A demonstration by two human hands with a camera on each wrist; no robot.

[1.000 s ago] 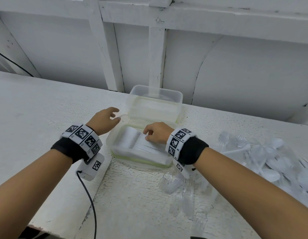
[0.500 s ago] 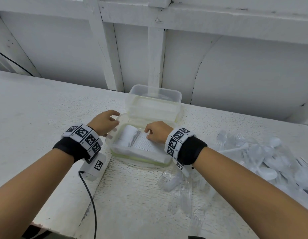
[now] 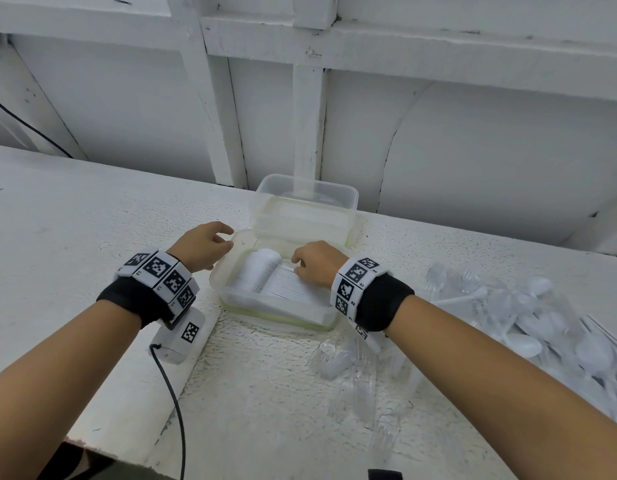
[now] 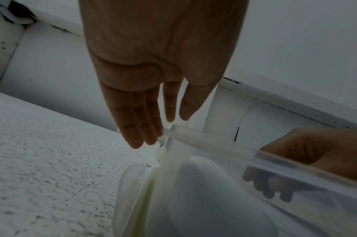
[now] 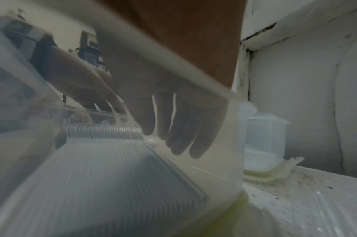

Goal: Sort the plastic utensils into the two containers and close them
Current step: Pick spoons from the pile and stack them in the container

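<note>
Head view is showing a rough white surface running along a white panelled wall. The left hand, its grip loosely open, is touching the near container at its left rim. The right hand, fingers relaxed, is resting on stacked forks inside. The right wrist view is revealing fingertips beside the fork handles, seen through the clear wall. Loose utensils are lying at the right

- A bare utility or workshop-like space; the exact kind cannot be told.
- Rough white-painted textured slab worktop fills the lower frame.
- White-painted panelled wall with chipped beams spans the top.
</note>
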